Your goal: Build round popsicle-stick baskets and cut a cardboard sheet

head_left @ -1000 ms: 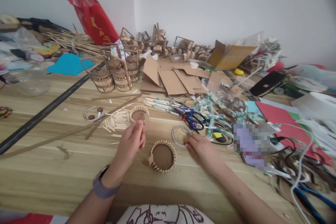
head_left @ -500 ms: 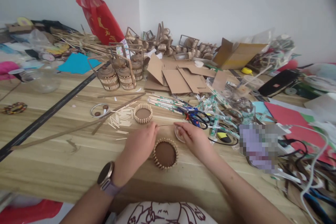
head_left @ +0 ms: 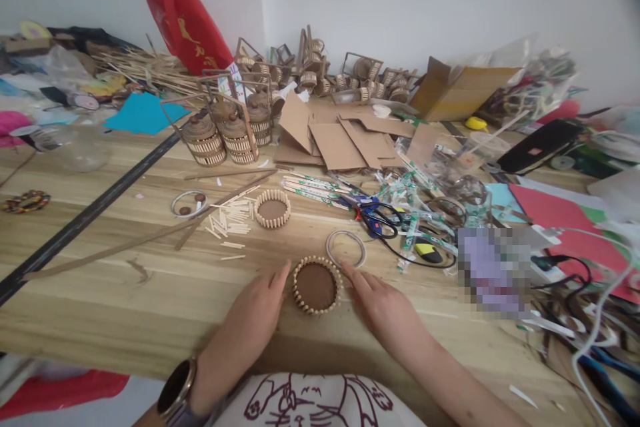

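Note:
A round brown base ringed with short upright sticks (head_left: 315,285) lies between my two hands. My left hand (head_left: 260,300) is just left of it, fingers extended and holding nothing. On its right side my right hand (head_left: 380,297) has its fingers stretched out, fingertips near the ring's edge, also without anything in it. A pale roll of tape or ring (head_left: 363,250) lies beyond my right fingertips. Farther back sits a second stick-edged round base (head_left: 273,209), beside a pile of loose short sticks (head_left: 233,217). No thread is visible between the hands.
Scissors (head_left: 377,217) and wrapped sticks lie behind on the right. Several small lidded baskets (head_left: 205,143) stand at the back left, near cardboard pieces (head_left: 340,147). A long brown strip (head_left: 115,248) and a black strip (head_left: 100,203) cross the left side. A cable runs at far right.
Both hands have moved down and apart to either side of the near round base. The thin strand between them is no longer visible, and the pale ring lies uncovered.

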Tool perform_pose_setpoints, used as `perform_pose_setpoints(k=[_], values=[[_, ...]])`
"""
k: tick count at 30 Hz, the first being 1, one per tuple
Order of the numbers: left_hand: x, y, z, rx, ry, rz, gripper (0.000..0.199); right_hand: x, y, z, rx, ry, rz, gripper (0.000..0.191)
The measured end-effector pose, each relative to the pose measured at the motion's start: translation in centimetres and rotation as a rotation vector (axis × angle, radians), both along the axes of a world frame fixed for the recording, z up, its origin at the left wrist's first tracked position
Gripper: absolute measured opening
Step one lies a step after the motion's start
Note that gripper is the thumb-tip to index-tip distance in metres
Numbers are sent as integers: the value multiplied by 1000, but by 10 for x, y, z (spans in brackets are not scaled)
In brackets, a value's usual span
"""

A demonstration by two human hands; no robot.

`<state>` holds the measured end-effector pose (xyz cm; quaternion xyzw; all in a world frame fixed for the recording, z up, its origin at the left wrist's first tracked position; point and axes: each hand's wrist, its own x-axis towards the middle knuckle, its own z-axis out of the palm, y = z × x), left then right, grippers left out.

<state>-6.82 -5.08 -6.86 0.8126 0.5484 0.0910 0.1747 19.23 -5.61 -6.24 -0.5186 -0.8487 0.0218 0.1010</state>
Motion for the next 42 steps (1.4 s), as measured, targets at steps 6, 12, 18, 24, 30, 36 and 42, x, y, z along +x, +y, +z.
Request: perform_pose_setpoints(k=[6,12,18,24,30,36,42], values=[[7,-16,-12,94,-161,-147,56,-16,-16,1,-106,335,39,59],[11,-15,4,60,-53,-219,44,-16,-17,-2,-95,358,155,65],[20,-13,14,55,78,-161,30,-13,-14,-7,-103,365,152,61],[26,-10,17,29,125,-126,17,-17,-12,-10,-43,340,143,54],[26,0,21,32,142,-125,13,-20,-4,-9,3,300,121,48],[27,28,26,79,132,-111,11,-19,19,-15,-4,347,38,56],[21,40,16,189,69,-64,51,-3,36,-12,63,348,-14,61]])
